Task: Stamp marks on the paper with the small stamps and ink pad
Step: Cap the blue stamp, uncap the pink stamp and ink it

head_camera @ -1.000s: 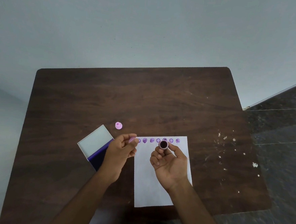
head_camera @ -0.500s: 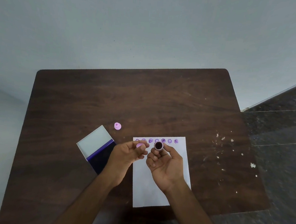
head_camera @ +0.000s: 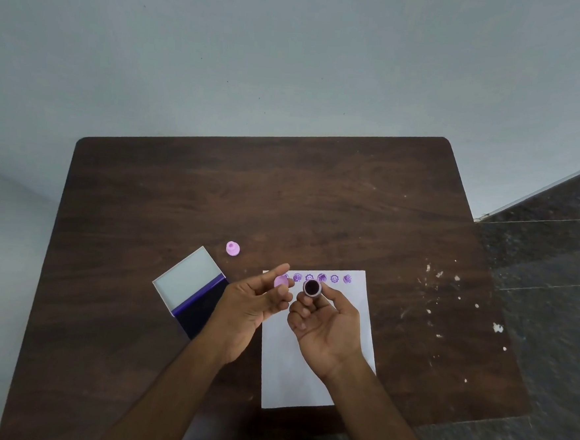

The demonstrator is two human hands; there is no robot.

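Note:
A white paper (head_camera: 318, 380) lies on the dark wooden table (head_camera: 283, 192), with a row of several purple stamp marks (head_camera: 334, 278) along its top edge. My right hand (head_camera: 326, 322) holds a small round stamp (head_camera: 312, 287) above the paper, its dark inked face turned up toward me. My left hand (head_camera: 251, 306) pinches a small pink cap (head_camera: 280, 281) just left of that stamp. The open ink pad (head_camera: 200, 297), white lid flipped back and dark blue pad showing, sits left of the paper, partly under my left wrist.
Another small pink stamp (head_camera: 232, 249) stands on the table behind the ink pad. White specks (head_camera: 447, 299) dot the table's right side. The table's right edge drops to a dark stone floor (head_camera: 551, 289); a pale wall rises behind.
My left hand has moved right with the pink cap, closing the gap to the stamp in my right hand. The right hand has barely shifted.

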